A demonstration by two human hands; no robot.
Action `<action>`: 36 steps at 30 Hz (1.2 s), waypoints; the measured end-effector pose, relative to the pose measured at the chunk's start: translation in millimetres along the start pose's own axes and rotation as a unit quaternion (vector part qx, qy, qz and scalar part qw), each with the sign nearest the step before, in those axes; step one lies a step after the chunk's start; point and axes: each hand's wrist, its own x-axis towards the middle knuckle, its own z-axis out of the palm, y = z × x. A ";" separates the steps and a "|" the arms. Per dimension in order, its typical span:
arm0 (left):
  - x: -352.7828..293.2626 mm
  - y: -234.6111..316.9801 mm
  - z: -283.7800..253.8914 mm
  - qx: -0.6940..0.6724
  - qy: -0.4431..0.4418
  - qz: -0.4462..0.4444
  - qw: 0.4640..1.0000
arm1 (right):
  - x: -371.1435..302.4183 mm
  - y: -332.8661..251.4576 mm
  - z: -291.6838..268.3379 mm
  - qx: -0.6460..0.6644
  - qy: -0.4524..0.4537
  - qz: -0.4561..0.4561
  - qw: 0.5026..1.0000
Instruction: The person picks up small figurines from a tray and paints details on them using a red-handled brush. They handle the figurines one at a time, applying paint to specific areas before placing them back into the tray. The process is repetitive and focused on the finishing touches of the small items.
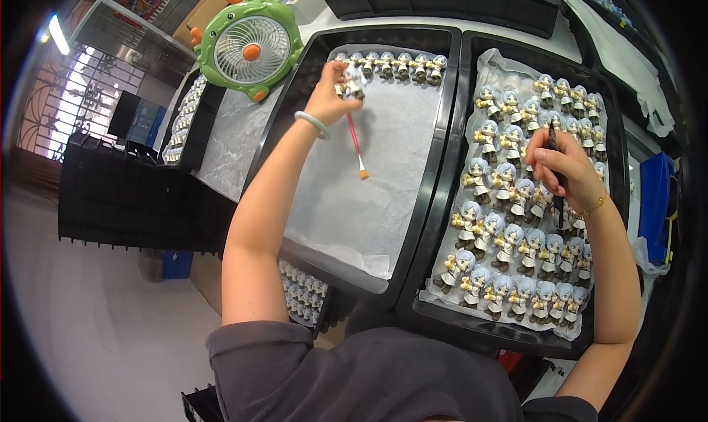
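Observation:
At the far left of the left black tray, my left hand is closed on a small figurine with pale hair and a white outfit. A flat paintbrush with a red handle and tan bristles hangs down from the same hand. Beside it, a row of matching figurines lines the tray's far end. My right hand grips a slim black pen-shaped tool over the right tray, where rows of the same figurines lie on white paper. The tool's tip is hard to make out.
A green animal-shaped fan stands beyond the left tray. More figurines fill a tray at far left and another below. An empty black tray sits at the back. A blue bin is at right.

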 end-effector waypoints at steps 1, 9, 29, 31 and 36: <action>1.3 -2.4 1.0 0.098 -0.023 0.012 0.995 | 0.5 1.8 0.2 0.000 -0.002 0.001 1.000; 22.4 -22.8 2.2 0.355 -0.129 -0.022 0.926 | -0.8 -0.5 -0.5 0.005 -0.012 -0.006 1.000; 116.1 220.3 231.0 0.311 -0.206 0.168 0.913 | -2.9 -1.6 -4.8 0.146 -0.058 -0.038 0.987; 120.6 215.8 229.9 0.275 -0.211 0.143 0.927 | -4.0 -3.2 -8.7 0.146 -0.051 -0.042 0.987; 88.5 215.3 145.0 -0.030 -0.196 0.035 0.980 | -6.5 -7.1 -8.3 0.153 -0.047 -0.065 0.985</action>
